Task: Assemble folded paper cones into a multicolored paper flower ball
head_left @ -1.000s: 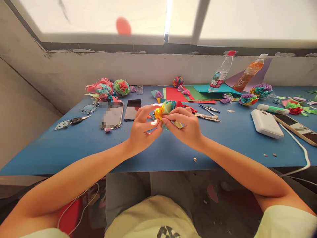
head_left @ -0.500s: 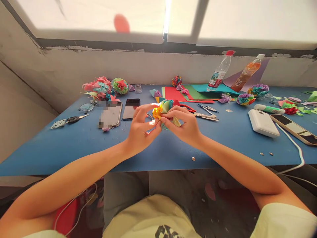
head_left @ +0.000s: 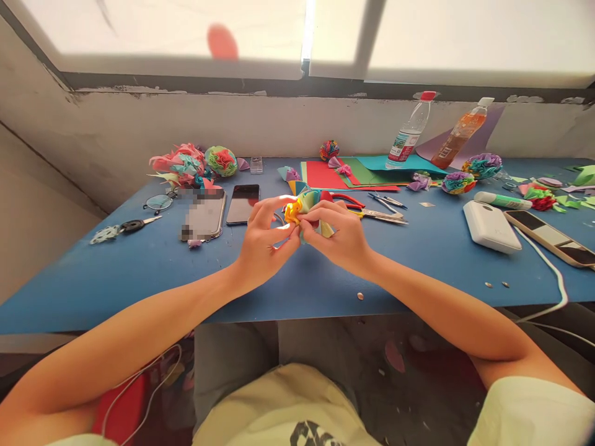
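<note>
A small folded paper flower [head_left: 307, 205] in yellow, teal and red sits between both hands, just above the blue table [head_left: 139, 266]. My left hand [head_left: 264, 241] pinches its yellow petals with thumb and fingertips. My right hand [head_left: 341, 238] is wrapped round the flower's other side, fingers closed on it. The hands touch each other at the flower. Its lower part is hidden by my fingers.
Two phones [head_left: 242, 204] and glasses [head_left: 158, 202] lie left. Scissors [head_left: 383, 215], coloured paper sheets [head_left: 353, 173] and several finished paper flowers [head_left: 458, 183] lie behind. Two bottles [head_left: 409, 139] stand by the wall. A white power bank [head_left: 490, 226], glue stick [head_left: 504, 201] and another phone [head_left: 551, 236] sit right.
Both hands stay on the flower with small finger shifts at its petals. The view has drifted slightly, so everything sits a little further left.
</note>
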### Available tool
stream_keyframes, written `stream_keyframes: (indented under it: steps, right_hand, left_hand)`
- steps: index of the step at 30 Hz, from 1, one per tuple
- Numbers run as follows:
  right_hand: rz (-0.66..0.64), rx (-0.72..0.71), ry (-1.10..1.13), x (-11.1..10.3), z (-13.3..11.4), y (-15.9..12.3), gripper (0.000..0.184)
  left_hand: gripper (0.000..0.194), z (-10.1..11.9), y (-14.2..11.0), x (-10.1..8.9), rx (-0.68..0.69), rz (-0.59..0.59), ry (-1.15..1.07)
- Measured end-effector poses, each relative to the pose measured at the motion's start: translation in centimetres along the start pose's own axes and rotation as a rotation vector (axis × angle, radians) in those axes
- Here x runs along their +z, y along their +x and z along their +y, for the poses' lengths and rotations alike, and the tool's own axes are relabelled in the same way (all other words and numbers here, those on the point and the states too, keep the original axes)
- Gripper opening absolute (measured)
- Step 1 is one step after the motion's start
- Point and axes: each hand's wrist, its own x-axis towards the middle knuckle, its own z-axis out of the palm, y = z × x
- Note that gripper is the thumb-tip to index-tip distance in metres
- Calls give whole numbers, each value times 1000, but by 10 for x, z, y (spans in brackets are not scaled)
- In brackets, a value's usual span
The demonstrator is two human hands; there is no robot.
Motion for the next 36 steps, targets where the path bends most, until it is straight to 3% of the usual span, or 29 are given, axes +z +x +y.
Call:
stream_keyframes:
  steps: [11,20,32,36]
  right_hand:
    - [-55,12,68,-5,-3,4,3]
    - [11,-144,-198,4,3,-2,7]
    - [-55,-77,-152,1,1,0,11]
    - [11,-75,-242,-6,23,17,9]
  left_hand:
    - [27,2,2,-3,17,11,-17]
    - [26,1,2,-1,-3,-34,43]
    - [22,-2,0,2,-18,-38,-13]
    - [20,-2,2,-1,-114,-46,-71]
